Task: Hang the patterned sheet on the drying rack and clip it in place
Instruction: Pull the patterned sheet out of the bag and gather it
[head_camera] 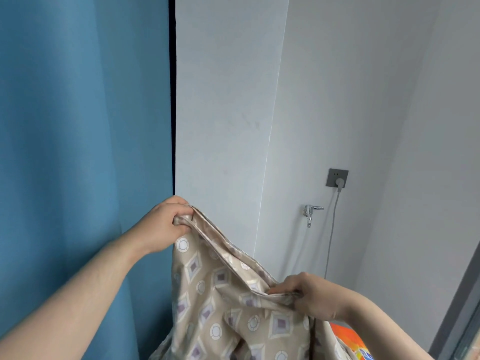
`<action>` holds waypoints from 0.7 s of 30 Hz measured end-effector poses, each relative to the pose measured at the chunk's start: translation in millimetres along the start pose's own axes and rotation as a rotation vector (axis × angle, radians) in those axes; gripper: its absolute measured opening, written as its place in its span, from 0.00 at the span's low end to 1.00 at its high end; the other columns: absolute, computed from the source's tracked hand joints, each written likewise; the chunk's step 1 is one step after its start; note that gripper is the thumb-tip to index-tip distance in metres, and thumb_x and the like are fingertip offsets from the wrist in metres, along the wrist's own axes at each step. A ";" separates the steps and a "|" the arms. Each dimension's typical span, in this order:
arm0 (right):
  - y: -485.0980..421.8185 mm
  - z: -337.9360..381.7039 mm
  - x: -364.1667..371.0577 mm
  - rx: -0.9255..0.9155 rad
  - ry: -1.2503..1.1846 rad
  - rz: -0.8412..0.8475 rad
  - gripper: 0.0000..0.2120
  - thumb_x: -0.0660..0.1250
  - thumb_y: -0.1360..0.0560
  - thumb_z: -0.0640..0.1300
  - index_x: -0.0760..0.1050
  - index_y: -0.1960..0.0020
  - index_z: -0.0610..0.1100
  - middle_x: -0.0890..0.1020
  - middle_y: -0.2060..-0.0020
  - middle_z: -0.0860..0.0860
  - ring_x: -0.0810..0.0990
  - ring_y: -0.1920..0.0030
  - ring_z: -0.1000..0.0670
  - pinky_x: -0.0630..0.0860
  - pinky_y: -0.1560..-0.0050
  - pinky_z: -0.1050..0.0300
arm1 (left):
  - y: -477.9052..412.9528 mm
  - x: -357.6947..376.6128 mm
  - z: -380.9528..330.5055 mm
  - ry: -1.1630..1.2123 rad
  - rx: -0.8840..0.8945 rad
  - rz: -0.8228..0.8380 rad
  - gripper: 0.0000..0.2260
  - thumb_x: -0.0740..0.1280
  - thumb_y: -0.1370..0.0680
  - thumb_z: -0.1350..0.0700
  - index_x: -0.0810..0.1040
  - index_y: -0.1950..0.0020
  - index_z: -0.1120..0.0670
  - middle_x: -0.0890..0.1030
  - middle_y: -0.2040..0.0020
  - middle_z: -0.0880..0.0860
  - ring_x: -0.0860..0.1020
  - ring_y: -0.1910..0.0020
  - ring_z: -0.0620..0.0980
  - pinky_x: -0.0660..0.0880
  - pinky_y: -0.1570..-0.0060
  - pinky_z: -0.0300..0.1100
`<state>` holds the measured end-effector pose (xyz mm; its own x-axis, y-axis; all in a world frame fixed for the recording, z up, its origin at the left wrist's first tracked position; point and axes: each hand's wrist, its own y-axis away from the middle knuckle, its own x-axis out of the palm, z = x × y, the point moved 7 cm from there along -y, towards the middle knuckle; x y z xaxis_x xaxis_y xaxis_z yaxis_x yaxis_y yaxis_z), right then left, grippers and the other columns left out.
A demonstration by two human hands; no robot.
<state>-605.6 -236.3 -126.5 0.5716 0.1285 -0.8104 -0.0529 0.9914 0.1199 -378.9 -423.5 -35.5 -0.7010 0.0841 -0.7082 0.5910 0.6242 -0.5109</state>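
Pale grey walls (337, 100) meet one pleated blue curtain (78, 126); one dark socket (337, 178) and one chrome tap (312, 211) sit low. One smooth beige sheet (220, 307), printed with diamonds and circles, hangs between two grips: the left grip (166, 224) and the right grip (311, 294) each curl tightly round its folded top edge.

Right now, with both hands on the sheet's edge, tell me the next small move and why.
Probably raise the right hand level with the left hand and draw them apart. Both grip the patterned sheet by its hem, which slopes down to the right, with cloth bunched below. No drying rack is in view; a taut, level edge would be ready to drape.
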 end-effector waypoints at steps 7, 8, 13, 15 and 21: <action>-2.7 -17.2 -22.3 0.051 0.162 -0.087 0.04 0.63 0.38 0.49 0.71 0.69 0.49 0.72 0.64 0.53 0.74 0.62 0.50 0.68 0.61 0.56 | -8.6 -5.1 16.9 -0.216 -0.022 0.221 0.10 0.72 0.27 0.59 0.77 0.67 0.52 0.74 0.53 0.44 0.76 0.58 0.43 0.68 0.58 0.32; -2.5 -19.9 -25.6 0.070 0.142 -0.093 0.06 0.62 0.40 0.51 0.72 0.71 0.49 0.71 0.64 0.54 0.74 0.63 0.52 0.68 0.60 0.55 | -9.1 -5.6 18.6 -0.241 -0.025 0.246 0.11 0.72 0.28 0.58 0.77 0.69 0.52 0.74 0.54 0.45 0.75 0.59 0.42 0.68 0.59 0.31; -0.3 -17.4 -38.7 0.026 0.092 -0.129 0.23 0.70 0.29 0.61 0.68 0.75 0.50 0.70 0.66 0.58 0.70 0.68 0.59 0.64 0.64 0.62 | -7.6 -9.5 22.7 -0.129 -0.079 0.240 0.13 0.69 0.37 0.49 0.78 0.69 0.60 0.78 0.59 0.45 0.74 0.67 0.42 0.69 0.64 0.36; -0.9 -20.8 -39.6 0.013 0.080 -0.147 0.22 0.70 0.27 0.57 0.68 0.73 0.48 0.70 0.65 0.56 0.70 0.67 0.59 0.66 0.63 0.61 | -5.1 -10.1 23.2 0.001 -0.105 0.232 0.14 0.71 0.37 0.48 0.79 0.68 0.60 0.79 0.60 0.48 0.73 0.68 0.42 0.69 0.64 0.38; 0.9 -18.9 -44.3 0.000 -0.060 -0.240 0.14 0.69 0.27 0.45 0.70 0.69 0.46 0.71 0.70 0.59 0.69 0.68 0.59 0.66 0.63 0.60 | -5.2 -12.8 25.1 0.565 -0.215 0.103 0.10 0.75 0.35 0.67 0.83 0.64 0.52 0.79 0.67 0.49 0.74 0.66 0.45 0.72 0.64 0.34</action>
<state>-646.5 -240.7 -101.4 0.6156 -0.1122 -0.7801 0.0905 0.9933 -0.0715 -363.0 -447.2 -36.0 -0.7827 0.5141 -0.3507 0.6142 0.7290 -0.3021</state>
